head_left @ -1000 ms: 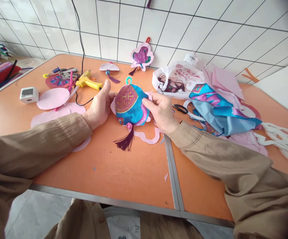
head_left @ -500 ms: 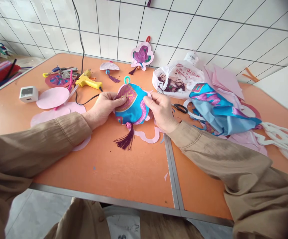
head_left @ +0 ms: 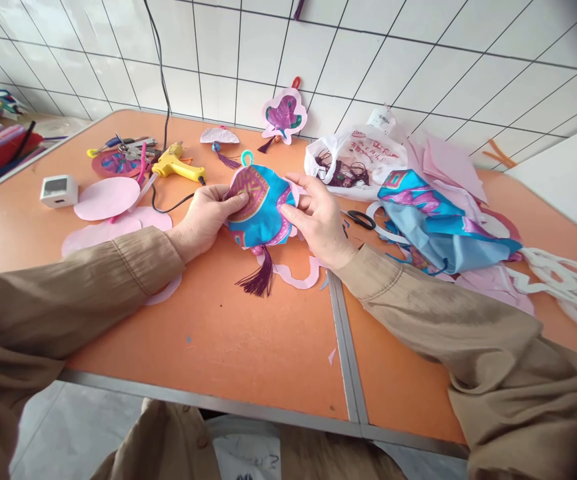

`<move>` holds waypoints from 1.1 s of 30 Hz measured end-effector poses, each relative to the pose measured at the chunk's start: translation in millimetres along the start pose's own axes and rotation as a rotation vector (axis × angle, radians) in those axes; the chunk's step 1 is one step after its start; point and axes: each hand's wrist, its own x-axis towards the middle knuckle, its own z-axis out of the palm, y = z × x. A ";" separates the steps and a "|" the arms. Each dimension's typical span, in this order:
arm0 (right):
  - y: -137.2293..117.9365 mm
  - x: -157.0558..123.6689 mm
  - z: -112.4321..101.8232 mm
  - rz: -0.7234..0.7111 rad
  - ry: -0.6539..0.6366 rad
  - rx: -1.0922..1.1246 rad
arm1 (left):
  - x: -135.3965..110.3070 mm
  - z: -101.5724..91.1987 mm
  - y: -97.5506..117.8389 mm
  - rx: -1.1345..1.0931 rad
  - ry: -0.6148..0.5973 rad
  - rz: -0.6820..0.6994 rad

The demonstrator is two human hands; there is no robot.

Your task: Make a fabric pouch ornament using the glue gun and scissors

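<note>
Between my hands is a fabric ornament (head_left: 263, 213), blue with a patterned red-gold patch and a purple band, backed in pink. A teal loop (head_left: 247, 158) tops it, and a pink bead with a dark purple tassel (head_left: 258, 275) hangs below. My left hand (head_left: 207, 217) pinches its left side, thumb on the front and fingers behind. At its right edge, my right hand (head_left: 316, 217) holds the rim between thumb and fingers. Under the ornament lies a wavy pink cut-out strip (head_left: 301, 279) on the table. Black-handled scissors (head_left: 361, 219) lie just right of my right hand.
A yellow glue gun (head_left: 178, 165), a small white box (head_left: 58, 191) and pink ovals (head_left: 106, 199) are at left. Behind stand a butterfly-like ornament (head_left: 284, 115) and a white plastic bag (head_left: 368, 157). Blue printed fabric (head_left: 443, 230) is heaped on the right.
My right hand has shifted its grip on the ornament's right edge, its fingers more spread. The ornament has turned slightly, and its tassel has swung to the right.
</note>
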 end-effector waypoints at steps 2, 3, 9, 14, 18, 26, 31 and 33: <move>2.5 0.1 -0.9 -0.035 -0.012 -0.007 | 0.9 -0.9 0.3 -0.007 -0.005 -0.019; 3.9 0.1 -1.7 -0.068 -0.009 -0.013 | 1.4 -1.4 0.6 -0.013 -0.004 -0.026; 4.1 -0.9 -8.4 -0.382 0.006 -0.265 | 6.1 -4.5 1.5 -0.071 0.032 -0.077; -2.7 -3.3 -10.0 -0.687 -0.156 -0.517 | 9.9 -6.7 2.7 -0.086 0.039 -0.121; -3.9 -6.0 -6.3 -0.763 -0.211 -0.618 | 11.4 -6.9 4.0 -0.088 0.023 -0.148; 0.3 -2.5 -5.9 -0.825 -0.133 -0.650 | 12.9 -11.0 1.6 -0.030 -0.002 -0.135; -2.7 -3.9 -5.9 -0.805 -0.129 -0.613 | 11.6 -9.0 3.5 -0.026 0.003 -0.137; -3.4 -4.7 -5.0 -0.824 -0.119 -0.585 | 11.1 -8.0 3.9 -0.026 0.003 -0.139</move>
